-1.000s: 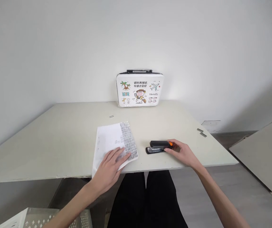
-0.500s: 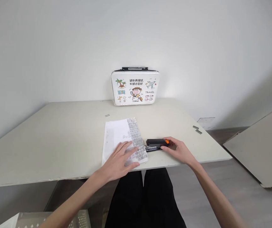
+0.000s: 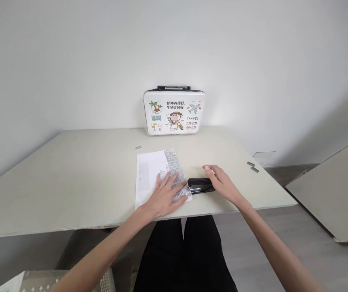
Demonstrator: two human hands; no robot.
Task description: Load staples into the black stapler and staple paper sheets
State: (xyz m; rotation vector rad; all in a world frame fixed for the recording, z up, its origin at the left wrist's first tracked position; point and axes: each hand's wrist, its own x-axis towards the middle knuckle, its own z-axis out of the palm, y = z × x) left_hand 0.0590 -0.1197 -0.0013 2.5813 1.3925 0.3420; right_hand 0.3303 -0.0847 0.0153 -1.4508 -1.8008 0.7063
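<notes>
Our left hand point(image 3: 163, 198) is spread on the papers point(image 3: 150, 164), our right hand point(image 3: 224, 184) open at the stapler point(image 3: 198, 183). Beyond: white case point(image 3: 174, 112), staple strips point(image 3: 254, 169) left and right.

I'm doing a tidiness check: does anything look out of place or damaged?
Two gray strips lie loose near the right edge of the table, another pair behind the paper; the front edge looks rough, possibly chipped.

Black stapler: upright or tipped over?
Upright: the black stapler rests base-down on the table, its long upper arm on top.
</notes>
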